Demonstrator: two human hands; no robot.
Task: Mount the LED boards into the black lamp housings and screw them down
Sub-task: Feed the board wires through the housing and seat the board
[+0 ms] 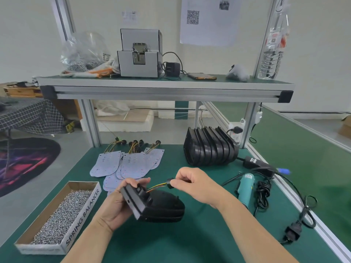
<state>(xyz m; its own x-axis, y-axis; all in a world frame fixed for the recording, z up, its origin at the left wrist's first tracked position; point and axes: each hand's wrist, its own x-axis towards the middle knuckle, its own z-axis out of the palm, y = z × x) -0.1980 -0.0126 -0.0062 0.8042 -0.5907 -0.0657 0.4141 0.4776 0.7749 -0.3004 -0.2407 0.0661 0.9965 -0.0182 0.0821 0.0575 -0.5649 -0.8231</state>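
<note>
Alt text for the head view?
The left hand grips a black lamp housing over the green mat while the right hand pinches the connector on its wires. LED boards and stacked housings lie behind; screw box left, electric screwdriver right.

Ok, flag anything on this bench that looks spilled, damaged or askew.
Nothing looks spilled or damaged. The LED boards lie in a loose, overlapping heap, and the black cord is bunched up beside the teal screwdriver.
</note>
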